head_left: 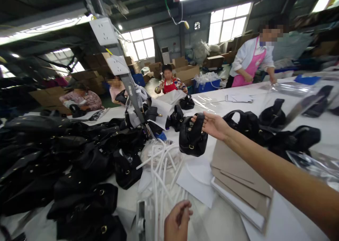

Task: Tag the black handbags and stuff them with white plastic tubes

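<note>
My right hand reaches out over the white table and grips the handle of a small black handbag, which hangs just above the table top. My left hand is at the bottom edge, fingers curled together in a pinch beside a bundle of white strips. What it pinches, if anything, I cannot make out. Under my right forearm lies a stack of brown card sheets with white paper beside it.
A big heap of black bags fills the left side. More black bags and clear plastic sleeves lie on the right. A slanted metal post with power sockets rises mid-table. Several people work at the far side.
</note>
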`<state>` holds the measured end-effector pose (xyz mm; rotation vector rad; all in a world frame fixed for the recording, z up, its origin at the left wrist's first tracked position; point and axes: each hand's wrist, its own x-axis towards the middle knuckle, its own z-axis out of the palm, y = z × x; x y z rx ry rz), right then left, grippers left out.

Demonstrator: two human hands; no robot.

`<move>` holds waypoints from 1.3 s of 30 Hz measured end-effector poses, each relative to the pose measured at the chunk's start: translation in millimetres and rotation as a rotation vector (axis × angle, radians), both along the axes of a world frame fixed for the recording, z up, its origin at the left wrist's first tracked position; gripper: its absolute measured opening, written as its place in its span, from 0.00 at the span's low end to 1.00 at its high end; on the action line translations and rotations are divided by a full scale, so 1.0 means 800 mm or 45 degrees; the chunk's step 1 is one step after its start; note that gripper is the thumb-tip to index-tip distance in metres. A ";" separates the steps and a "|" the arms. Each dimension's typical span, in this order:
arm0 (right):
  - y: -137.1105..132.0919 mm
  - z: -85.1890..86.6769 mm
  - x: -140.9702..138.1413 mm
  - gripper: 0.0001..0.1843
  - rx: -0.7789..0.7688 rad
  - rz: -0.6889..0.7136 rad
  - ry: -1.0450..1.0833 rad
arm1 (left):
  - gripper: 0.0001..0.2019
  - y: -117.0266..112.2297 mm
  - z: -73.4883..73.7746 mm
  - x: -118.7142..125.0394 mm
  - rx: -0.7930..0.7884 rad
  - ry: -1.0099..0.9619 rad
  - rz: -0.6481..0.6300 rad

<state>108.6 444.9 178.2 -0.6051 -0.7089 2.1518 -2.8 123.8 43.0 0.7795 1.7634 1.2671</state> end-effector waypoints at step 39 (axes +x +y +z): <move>-0.440 -0.136 0.081 0.05 -0.722 -0.926 0.212 | 0.10 -0.300 -0.103 -0.055 -0.329 0.712 -0.234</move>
